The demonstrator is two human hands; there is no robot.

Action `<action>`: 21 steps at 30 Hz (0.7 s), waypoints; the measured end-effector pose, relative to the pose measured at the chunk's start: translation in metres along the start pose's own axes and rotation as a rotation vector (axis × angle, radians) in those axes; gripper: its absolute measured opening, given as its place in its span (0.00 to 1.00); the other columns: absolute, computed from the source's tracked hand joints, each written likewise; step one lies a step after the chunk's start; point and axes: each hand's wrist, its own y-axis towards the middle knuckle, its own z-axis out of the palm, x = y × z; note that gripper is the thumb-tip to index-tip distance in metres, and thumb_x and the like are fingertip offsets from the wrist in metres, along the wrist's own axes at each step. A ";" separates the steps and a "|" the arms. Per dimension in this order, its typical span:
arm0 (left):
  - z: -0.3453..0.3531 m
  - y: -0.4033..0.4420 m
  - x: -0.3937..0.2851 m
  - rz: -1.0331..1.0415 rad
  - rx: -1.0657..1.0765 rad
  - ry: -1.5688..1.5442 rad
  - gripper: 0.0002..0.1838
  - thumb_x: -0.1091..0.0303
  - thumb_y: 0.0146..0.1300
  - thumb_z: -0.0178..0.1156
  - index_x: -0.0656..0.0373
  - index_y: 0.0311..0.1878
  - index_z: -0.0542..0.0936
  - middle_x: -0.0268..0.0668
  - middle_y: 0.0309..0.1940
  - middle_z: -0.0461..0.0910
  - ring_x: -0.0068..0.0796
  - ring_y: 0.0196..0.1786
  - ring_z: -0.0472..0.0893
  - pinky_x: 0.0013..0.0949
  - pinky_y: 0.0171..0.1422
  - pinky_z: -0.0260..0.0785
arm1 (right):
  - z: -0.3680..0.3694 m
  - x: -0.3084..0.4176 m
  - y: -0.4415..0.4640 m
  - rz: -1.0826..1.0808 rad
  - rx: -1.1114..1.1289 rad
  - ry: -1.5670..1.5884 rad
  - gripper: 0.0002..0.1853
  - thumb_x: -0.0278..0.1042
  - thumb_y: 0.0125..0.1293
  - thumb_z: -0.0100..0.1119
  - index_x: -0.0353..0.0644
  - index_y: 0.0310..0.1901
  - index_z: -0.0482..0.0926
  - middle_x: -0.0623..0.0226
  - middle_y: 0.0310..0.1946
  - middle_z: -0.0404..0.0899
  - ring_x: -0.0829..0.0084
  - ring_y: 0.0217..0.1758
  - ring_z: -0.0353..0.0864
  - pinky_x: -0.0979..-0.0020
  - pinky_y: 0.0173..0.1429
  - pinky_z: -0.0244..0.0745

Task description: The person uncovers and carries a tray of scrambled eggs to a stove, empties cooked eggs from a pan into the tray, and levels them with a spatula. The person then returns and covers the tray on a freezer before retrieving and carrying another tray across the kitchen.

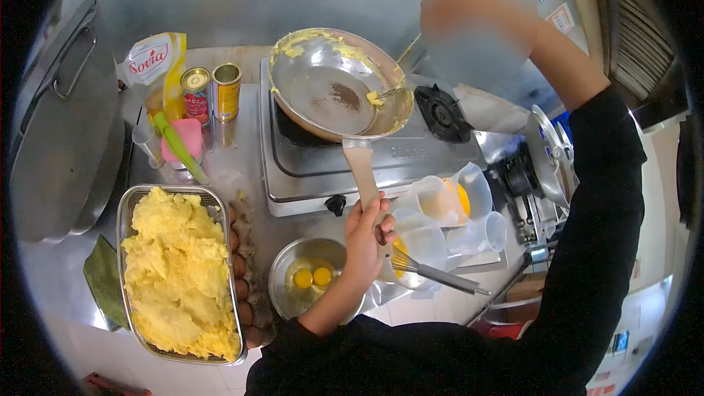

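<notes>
My left hand (364, 238) is wrapped round the pale handle of a frying pan (323, 95), which rests tilted on the gas stove (293, 194). Yellow mash smears cling to the pan's inner wall, and brown powder lies on its bottom. A utensil tip with a yellow lump touches the pan's right side. My right hand (480, 11) is raised at the upper right, above the back burner; a blur hides its fingers and anything in them. Just below my left hand are a whisk (440, 277) and a metal bowl (276, 271) with two egg yolks.
A mesh basket of yellow mash (176, 271) stands at the left beside a tray of eggs (240, 290). Behind are two cans (196, 95), a yellow pouch (150, 59) and a pink-lidded container (182, 141). Plastic jugs (429, 202) stand right of the handle; a burner (444, 114) is behind.
</notes>
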 end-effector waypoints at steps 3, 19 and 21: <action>-0.001 0.002 0.001 0.007 0.021 0.017 0.11 0.64 0.60 0.51 0.58 0.43 0.69 0.26 0.30 0.67 0.14 0.24 0.62 0.17 0.23 0.55 | -0.002 0.005 -0.016 -0.070 -0.092 -0.062 0.16 0.36 0.52 0.48 0.51 0.44 0.77 0.66 0.15 0.70 0.77 0.14 0.64 0.72 0.17 0.58; -0.001 0.005 0.006 0.031 0.031 -0.006 0.12 0.65 0.60 0.51 0.59 0.44 0.69 0.26 0.30 0.68 0.14 0.24 0.63 0.17 0.23 0.56 | 0.021 0.023 -0.038 -0.128 -0.647 -0.039 0.10 0.29 0.43 0.53 0.42 0.28 0.81 0.58 0.27 0.79 0.61 0.29 0.77 0.62 0.28 0.70; -0.001 0.004 0.008 0.039 0.033 0.009 0.12 0.65 0.59 0.51 0.59 0.44 0.69 0.26 0.30 0.68 0.14 0.24 0.63 0.17 0.23 0.56 | 0.011 0.022 -0.049 -0.114 -0.623 -0.060 0.09 0.32 0.43 0.55 0.42 0.28 0.81 0.59 0.26 0.78 0.63 0.29 0.77 0.63 0.29 0.70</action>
